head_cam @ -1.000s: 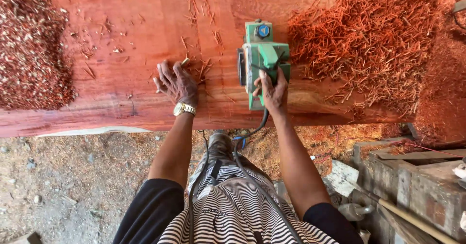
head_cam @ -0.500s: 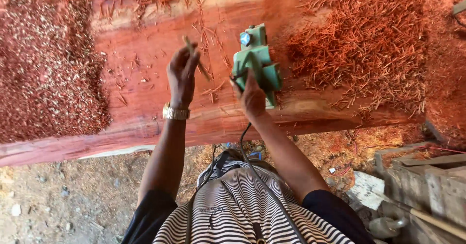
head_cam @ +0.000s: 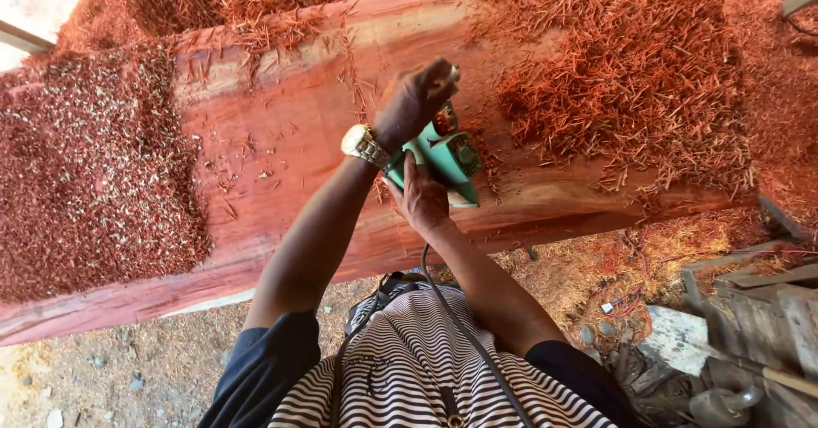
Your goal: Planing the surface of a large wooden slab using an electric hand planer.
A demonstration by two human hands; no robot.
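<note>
Hands both on the green electric planer point(head_cam: 443, 157) here, we've got our left hand point(head_cam: 411, 103) with fingers curled over its front knob and our right hand point(head_cam: 421, 196) wrapped tight round the rear grip, planer sitting on the red slab point(head_cam: 281, 138) beside piled shavings point(head_cam: 630, 79).

sunlit gravel ground point(head_cam: 94, 377), red shavings heaps point(head_cam: 85, 164), grey wooden planks point(head_cam: 767, 309)
</note>
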